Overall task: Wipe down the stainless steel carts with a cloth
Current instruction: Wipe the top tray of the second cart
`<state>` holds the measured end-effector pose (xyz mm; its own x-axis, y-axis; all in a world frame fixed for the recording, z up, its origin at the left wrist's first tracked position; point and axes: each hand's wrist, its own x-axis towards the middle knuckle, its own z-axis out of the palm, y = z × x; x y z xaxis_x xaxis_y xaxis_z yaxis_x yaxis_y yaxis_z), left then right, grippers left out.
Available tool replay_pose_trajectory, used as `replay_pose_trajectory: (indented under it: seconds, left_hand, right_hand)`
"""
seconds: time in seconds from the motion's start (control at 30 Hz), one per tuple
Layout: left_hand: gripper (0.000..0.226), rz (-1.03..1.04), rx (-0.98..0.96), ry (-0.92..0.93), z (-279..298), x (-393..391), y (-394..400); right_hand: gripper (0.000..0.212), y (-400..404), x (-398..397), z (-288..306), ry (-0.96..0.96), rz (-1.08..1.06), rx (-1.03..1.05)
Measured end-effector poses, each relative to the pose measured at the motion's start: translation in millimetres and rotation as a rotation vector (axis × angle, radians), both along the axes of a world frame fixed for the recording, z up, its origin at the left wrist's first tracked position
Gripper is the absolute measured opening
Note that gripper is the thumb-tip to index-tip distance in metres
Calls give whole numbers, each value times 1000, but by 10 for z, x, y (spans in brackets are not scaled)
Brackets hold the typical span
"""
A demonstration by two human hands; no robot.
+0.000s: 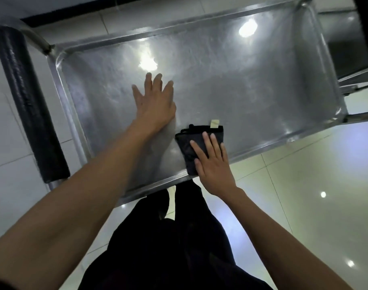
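A stainless steel cart [252, 84] with a raised rim fills the upper middle of the head view, seen from above. A folded dark cloth [187, 143] with a pale tag lies on the tray near its front edge. My right hand [212, 162] presses flat on the cloth with straight fingers. My left hand [153, 101] lies flat on the bare steel to the left of the cloth, fingers spread and pointing away from me.
The cart's black padded handle [30, 105] runs along the left side. A second steel cart [350, 59] stands at the upper right, close to the first. Glossy pale floor tiles [304, 195] surround the cart. My dark-clothed legs [168, 237] stand at the front rim.
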<state>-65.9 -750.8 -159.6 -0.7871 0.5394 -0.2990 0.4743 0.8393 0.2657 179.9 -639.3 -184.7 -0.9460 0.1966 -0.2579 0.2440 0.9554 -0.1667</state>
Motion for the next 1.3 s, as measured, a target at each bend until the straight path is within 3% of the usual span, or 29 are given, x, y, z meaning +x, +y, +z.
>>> replay_pose_trajectory:
  seconds: [0.3, 0.57, 0.9, 1.1, 1.3]
  left_hand:
    - [57, 25, -87, -8, -160, -167, -17]
    - [67, 61, -134, 29, -121, -126, 13]
    - [67, 64, -190, 29, -140, -115, 46]
    - [70, 59, -214, -8, -157, -108, 95]
    - [70, 60, -177, -32, -106, -82, 89]
  right_hand:
    - [52, 137, -524, -24, 4, -88, -64]
    - [54, 682, -1786, -90, 56, -84, -93]
    - [57, 850, -3404, -80, 67, 69, -113]
    - [56, 834, -3319, -44, 71, 62, -116]
    - [55, 916, -2241, -54, 62, -19, -109]
